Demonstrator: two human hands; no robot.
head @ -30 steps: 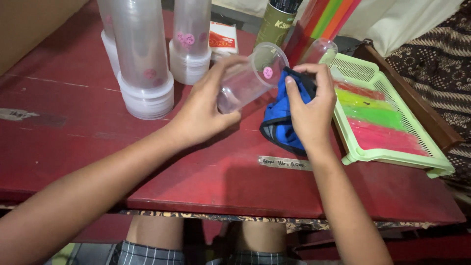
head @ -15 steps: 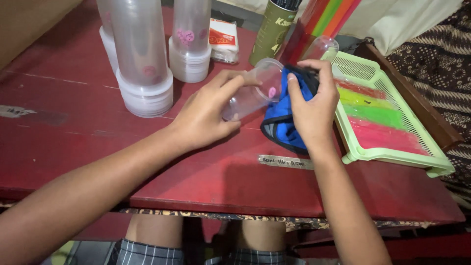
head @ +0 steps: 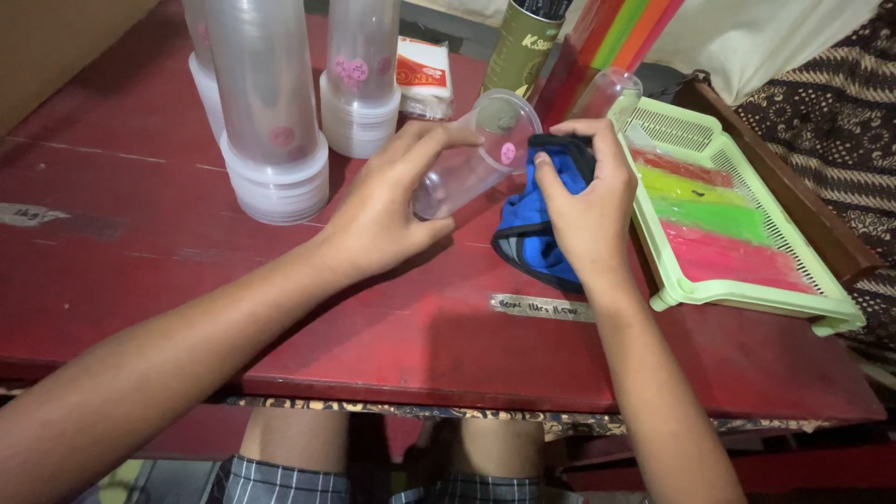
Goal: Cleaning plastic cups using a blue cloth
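While the left hand (head: 387, 210) grips a clear plastic cup (head: 471, 149) tipped on its side, mouth toward the right, the right hand (head: 583, 201) is closed around a bunched blue cloth (head: 527, 233) pressed near the cup's rim. The tilt seems meant to turn the open mouth toward the cloth. Both hover just above a red table (head: 140, 271). Two tall stacks of clear cups (head: 266, 112) stand mouth-down behind the left hand, near enough to reach. A pale green tray (head: 747, 289) holding bright coloured strips sits just right of the cloth. The cup's base is hidden by fingers; the stacks' tops are cut off; how far the cloth enters the cup is unclear.
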